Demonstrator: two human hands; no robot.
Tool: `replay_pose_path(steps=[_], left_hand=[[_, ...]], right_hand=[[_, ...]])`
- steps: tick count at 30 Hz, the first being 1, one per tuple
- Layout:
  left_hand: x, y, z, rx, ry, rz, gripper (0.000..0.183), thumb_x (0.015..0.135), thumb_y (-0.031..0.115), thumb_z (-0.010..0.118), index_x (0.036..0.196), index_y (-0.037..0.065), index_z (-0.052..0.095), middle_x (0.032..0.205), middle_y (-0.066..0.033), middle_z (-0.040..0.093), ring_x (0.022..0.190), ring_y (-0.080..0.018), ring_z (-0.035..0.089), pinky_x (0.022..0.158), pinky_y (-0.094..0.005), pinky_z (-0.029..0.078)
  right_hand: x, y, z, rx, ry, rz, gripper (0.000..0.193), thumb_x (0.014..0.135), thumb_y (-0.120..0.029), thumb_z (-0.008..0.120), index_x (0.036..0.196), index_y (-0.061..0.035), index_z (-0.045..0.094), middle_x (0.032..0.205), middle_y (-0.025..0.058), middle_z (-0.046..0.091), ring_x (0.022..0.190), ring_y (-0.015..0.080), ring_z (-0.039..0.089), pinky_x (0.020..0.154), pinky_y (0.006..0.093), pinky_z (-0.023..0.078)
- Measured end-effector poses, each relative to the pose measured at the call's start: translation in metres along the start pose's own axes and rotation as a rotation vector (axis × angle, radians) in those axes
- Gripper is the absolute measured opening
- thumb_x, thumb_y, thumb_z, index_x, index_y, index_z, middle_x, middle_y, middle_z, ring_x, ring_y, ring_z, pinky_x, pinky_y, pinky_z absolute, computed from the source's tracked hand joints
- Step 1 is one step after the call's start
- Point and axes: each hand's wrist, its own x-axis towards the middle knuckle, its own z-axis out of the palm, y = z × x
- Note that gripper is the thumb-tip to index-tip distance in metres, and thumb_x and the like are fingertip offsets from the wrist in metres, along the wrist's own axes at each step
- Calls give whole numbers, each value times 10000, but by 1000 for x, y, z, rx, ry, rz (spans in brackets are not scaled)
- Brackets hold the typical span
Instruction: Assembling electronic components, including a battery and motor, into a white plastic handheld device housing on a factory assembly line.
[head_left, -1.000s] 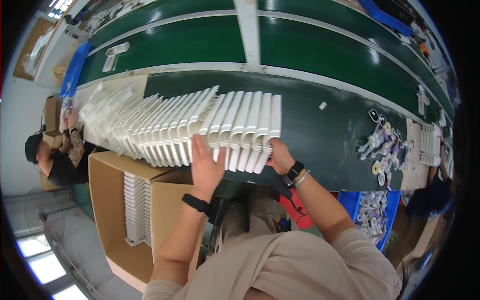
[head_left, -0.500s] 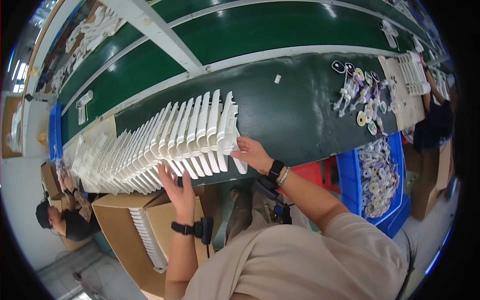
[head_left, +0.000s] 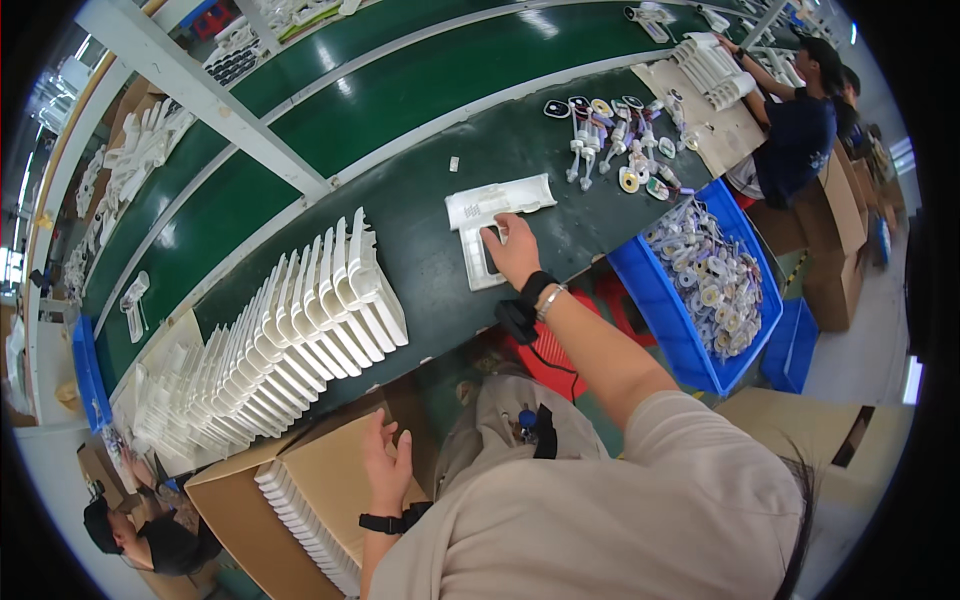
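My right hand point(head_left: 514, 250) grips the handle part of a white plastic housing point(head_left: 500, 203), which lies on the green work table. The housing is L-shaped, with a wide half-round barrel and a narrower handle that has a slot in it. To its left stands a long row of similar white housings point(head_left: 325, 290), nested closely on edge. My left hand point(head_left: 387, 462) is empty, fingers apart, near the table's front edge and beside an open cardboard box point(head_left: 240, 510). Inside that box is a stack of white parts point(head_left: 305, 525).
Small wired assemblies point(head_left: 625, 140) lie in a pile at the right of the table point(head_left: 420, 190). A blue bin point(head_left: 640, 270) full of similar parts stands below, near a red stool point(head_left: 550, 365). Co-workers point(head_left: 795, 130) sit at both ends. A green conveyor point(head_left: 420, 75) runs behind.
One white housing has come away from the row's right end and now lies flat, under my right hand. My left hand has left the row and dropped back. The view has shifted right.
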Motion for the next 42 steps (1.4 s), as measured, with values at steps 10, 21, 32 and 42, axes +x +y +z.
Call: replay_pose_path(steps=[10,21,32,42], left_hand=[[-32,-37,-22,-8,-187,-36,307,924,164,550,1180,-5,537,1067,-124,620,963,-179,591,863,-294,456],[0,-49,9,98,-450,63,342,900,206,587,1159,-16,554,1060,-138,628,954,-191,609,847,-299,475],[91,-80,85,580,-720,143,453,874,345,552,1148,-16,554,1121,-247,587,1052,-392,556,886,-444,449],[204,1,100,351,-473,237,420,879,318,550,1132,-18,560,1082,-235,601,1013,-376,571,853,-427,456]], right_hand=[[-239,54,-101,-232,-1453,103,366,879,-340,539,1093,-47,589,992,165,630,963,355,591,851,441,450],[-301,74,-167,-60,-934,640,647,854,-518,536,1213,18,473,1192,239,552,1105,369,539,936,421,419],[-284,45,-220,68,-967,93,91,839,-116,542,862,-33,513,700,146,512,651,229,489,606,365,412],[-182,-13,-274,227,-1106,338,189,836,-13,471,999,-5,566,707,35,541,677,95,481,620,268,410]])
